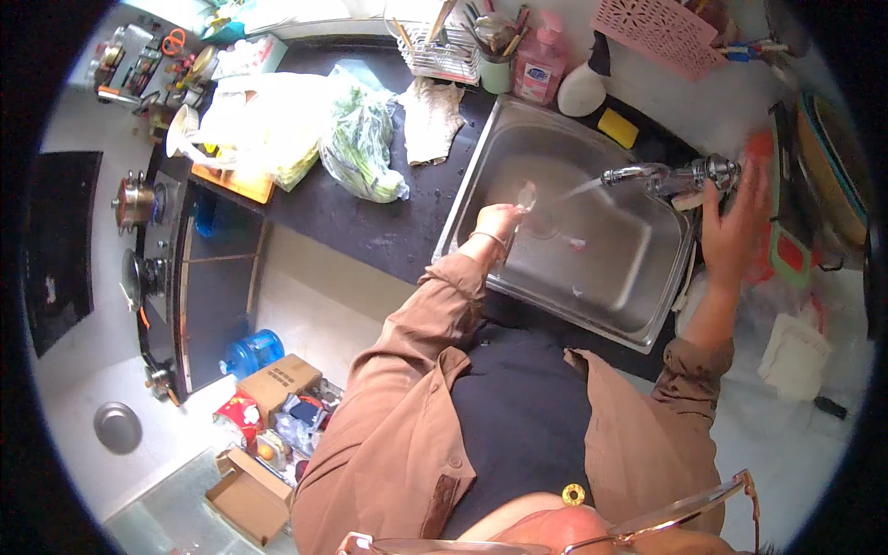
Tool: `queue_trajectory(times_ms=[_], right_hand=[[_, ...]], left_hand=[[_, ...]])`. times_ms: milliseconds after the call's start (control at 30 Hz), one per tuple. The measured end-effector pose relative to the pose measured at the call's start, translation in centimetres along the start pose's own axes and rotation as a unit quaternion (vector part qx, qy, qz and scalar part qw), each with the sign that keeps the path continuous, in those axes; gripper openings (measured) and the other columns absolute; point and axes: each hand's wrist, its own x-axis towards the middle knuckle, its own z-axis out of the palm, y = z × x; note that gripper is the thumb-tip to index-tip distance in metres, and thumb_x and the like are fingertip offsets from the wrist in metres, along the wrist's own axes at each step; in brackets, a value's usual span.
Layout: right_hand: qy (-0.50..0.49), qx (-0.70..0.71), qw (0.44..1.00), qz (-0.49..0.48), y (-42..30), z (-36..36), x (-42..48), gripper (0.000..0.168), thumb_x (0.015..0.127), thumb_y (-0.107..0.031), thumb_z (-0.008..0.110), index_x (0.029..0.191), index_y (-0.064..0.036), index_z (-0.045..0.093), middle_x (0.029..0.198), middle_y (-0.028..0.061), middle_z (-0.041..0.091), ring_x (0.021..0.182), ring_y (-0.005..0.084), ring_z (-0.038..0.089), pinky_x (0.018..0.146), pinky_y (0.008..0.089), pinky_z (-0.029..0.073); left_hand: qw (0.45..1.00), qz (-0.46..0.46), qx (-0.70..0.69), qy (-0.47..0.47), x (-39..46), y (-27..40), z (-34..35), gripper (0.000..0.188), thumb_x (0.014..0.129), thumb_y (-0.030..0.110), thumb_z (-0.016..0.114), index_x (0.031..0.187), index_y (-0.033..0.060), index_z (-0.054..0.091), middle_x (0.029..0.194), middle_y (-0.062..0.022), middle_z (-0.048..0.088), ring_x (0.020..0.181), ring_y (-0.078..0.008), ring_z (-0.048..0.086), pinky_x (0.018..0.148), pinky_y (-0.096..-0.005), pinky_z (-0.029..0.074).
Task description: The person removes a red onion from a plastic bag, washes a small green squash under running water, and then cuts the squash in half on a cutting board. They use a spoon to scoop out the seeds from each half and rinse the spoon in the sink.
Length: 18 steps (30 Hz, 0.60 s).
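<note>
My left hand is over the left side of the stainless steel sink. Its fingers pinch a small, pale, see-through thing, too small to name surely. From the chrome faucet a stream of water runs into the basin. My right hand is beside the faucet's base, fingers stretched and thumb apart; whether it touches the handle I cannot tell. A small reddish scrap lies on the sink's floor.
Left of the sink are a cloth, bagged green vegetables and an orange board. Behind it stand a pink pump bottle and a yellow sponge. A pot sits over a blue flame. Boxes occupy the floor.
</note>
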Motion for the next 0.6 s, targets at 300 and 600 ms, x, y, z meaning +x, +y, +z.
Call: queue_trajectory(times_ms=[300, 600], right_hand=[[-0.078, 0.099, 0.991, -0.038, -7.1, 2.5, -4.0, 0.041, 0.081, -0.020, 0.062, 0.115, 0.001, 0.051, 0.116, 0.0185, 0.052, 0.106, 0.0339, 0.049, 0.095, 0.0422, 0.035], [-0.177, 0.692, 0.535, 0.451, -23.8, 10.7, -13.7, 0.030, 0.094, -0.023, 0.047, 0.118, -0.006, 0.049, 0.115, 0.0080, 0.055, 0.096, 0.0159, 0.056, 0.069, 0.0248, 0.050]], left_hand=[[0.995, 0.070, -0.060, -0.042, -3.6, 1.8, -3.5, 0.025, 0.070, 0.008, 0.073, 0.090, 0.0036, 0.057, 0.077, -0.0042, 0.059, 0.074, -0.0148, 0.058, 0.066, -0.0269, 0.046], [0.925, 0.304, 0.226, -0.036, -8.7, 5.8, -6.5, 0.024, 0.057, 0.023, 0.074, 0.069, 0.0039, 0.066, 0.066, -0.0116, 0.064, 0.062, -0.0219, 0.063, 0.060, -0.0324, 0.050]])
